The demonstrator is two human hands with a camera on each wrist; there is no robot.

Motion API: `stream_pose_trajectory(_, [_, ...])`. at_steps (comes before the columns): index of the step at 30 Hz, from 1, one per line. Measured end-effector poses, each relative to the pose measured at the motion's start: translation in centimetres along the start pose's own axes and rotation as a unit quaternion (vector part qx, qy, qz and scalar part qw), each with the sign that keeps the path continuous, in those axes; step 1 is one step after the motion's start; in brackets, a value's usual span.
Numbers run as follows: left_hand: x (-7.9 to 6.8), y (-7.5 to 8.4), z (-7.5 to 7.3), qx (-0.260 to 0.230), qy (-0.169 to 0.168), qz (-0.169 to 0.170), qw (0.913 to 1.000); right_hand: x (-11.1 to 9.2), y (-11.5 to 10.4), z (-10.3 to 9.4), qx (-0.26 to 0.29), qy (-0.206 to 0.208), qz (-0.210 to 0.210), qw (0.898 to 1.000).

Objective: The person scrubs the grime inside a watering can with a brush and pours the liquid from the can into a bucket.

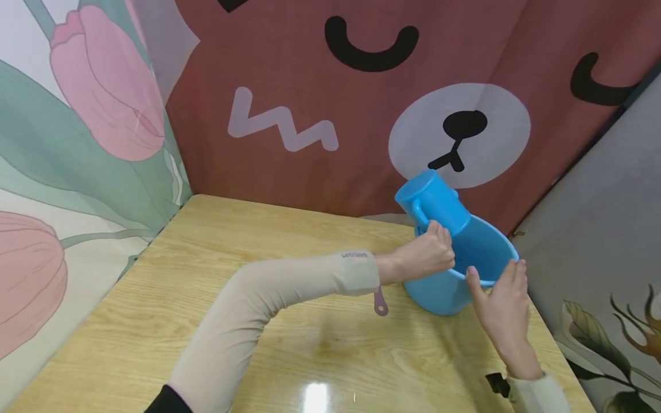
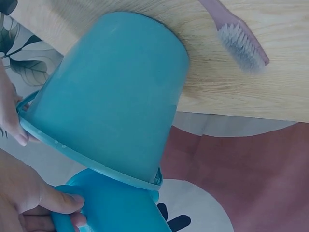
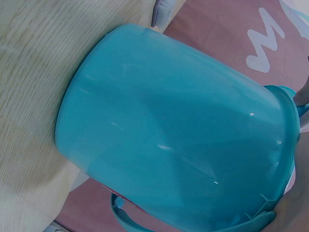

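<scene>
A bright blue cup is tipped over the blue bucket, its round base facing up and left and its other end down toward the bucket's inside. My left hand grips the cup by its side handle, with the thumb laid over it. The bucket stands on the table near its right edge. My right hand rests on the bucket's near right rim, fingers straight and thumb spread apart. The cup's lower end is partly hidden behind the bucket wall in the left wrist view.
A purple brush with pale bristles lies on the wooden table, left of the bucket; in the head view my left forearm hides most of it. Printed curtains hang behind the table, and a grey one hangs to the right.
</scene>
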State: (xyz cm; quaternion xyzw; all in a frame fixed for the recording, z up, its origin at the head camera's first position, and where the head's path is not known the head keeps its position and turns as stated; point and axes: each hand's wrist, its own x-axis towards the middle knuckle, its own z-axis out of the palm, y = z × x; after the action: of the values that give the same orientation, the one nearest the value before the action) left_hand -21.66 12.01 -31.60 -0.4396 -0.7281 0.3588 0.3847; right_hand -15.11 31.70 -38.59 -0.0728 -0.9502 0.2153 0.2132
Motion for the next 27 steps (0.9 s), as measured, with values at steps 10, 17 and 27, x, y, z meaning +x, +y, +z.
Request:
stream_pose_trajectory(10, [0.59, 0.55, -0.5, 0.002, -0.009, 0.007, 0.9999, -0.06, 0.16, -0.05, 0.004, -0.001, -0.004, 1.0])
stream_pose_trajectory(17, [0.7, 0.65, -0.42, 0.002, -0.006, 0.006, 1.0, -0.11, 0.14, -0.24, 0.002, 0.003, -0.006, 1.0])
stream_pose_trajectory(27, [0.78, 0.44, -0.38, -0.01, -0.017, 0.015, 0.9997, 0.03, 0.06, -0.21, 0.005, 0.004, -0.008, 1.0])
